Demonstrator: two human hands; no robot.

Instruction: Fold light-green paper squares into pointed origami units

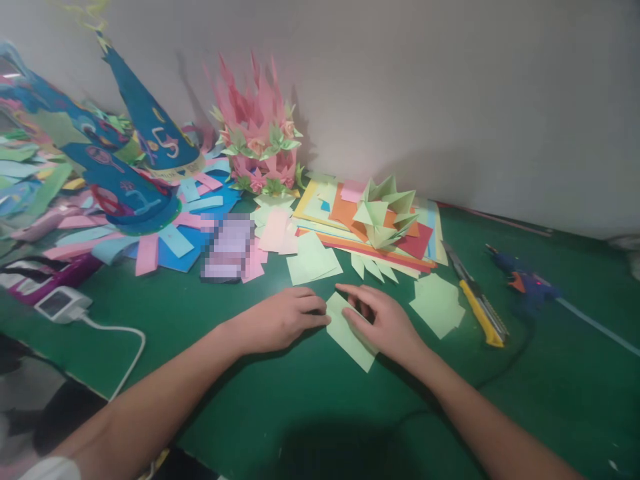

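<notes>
A small light green sheet of paper (353,339) lies at an angle on the green table between my hands. My left hand (285,320) has its fingers curled and pressed together at the paper's left corner. From the other side, my right hand (387,320) grips the sheet, its thumb on top and its index finger stretched along the upper edge. The remaining fingers are bent and partly hidden. Just beyond lie more light green sheets (309,261) and several pointed folded pieces (374,268).
A yellow utility knife (481,312) and a blue glue gun (535,285) lie right, near green squares (438,307). Behind are coloured paper (425,241), a green folded-paper ring (385,217) and a pink paper crown (260,133). Blue cone hats (155,137), a blurred-out item (227,247) and a white charger (63,303) stand left.
</notes>
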